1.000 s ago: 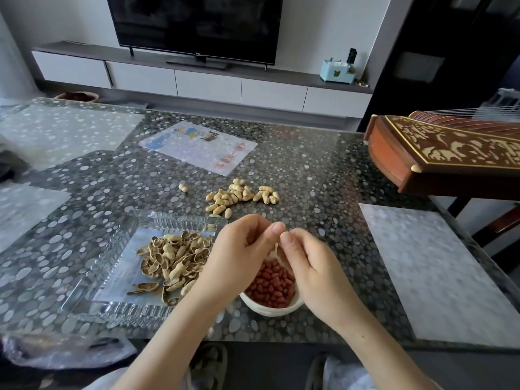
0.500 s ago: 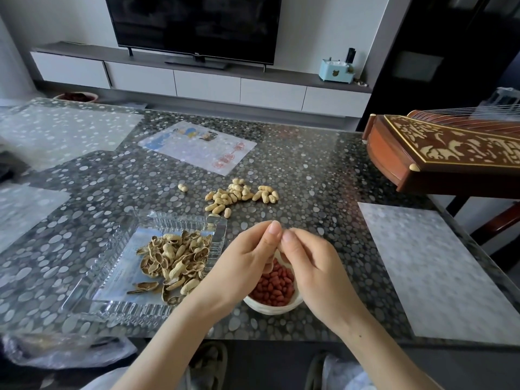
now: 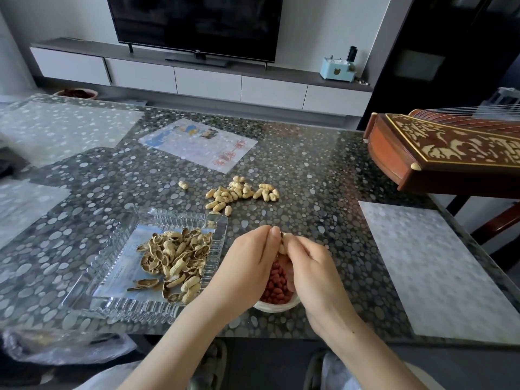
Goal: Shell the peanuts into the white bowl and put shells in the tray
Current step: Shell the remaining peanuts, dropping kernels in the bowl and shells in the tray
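Both hands were over the white bowl [image 3: 277, 307]: left hand [image 3: 247, 267] and right hand [image 3: 313, 273] had their fingers curled in tight, pinching one peanut [image 3: 283, 244] between them. Red kernels [image 3: 274, 287] filled the bowl, shells [image 3: 177, 257] lay heaped in the glass tray [image 3: 118, 304] just left, and unshelled peanuts [image 3: 239, 192] sat farther back on the tabletop [image 3: 309, 170]

Shells [image 3: 176, 260] in tray [image 3: 118, 308]; kernels [image 3: 277, 288] in bowl [image 3: 277, 308]
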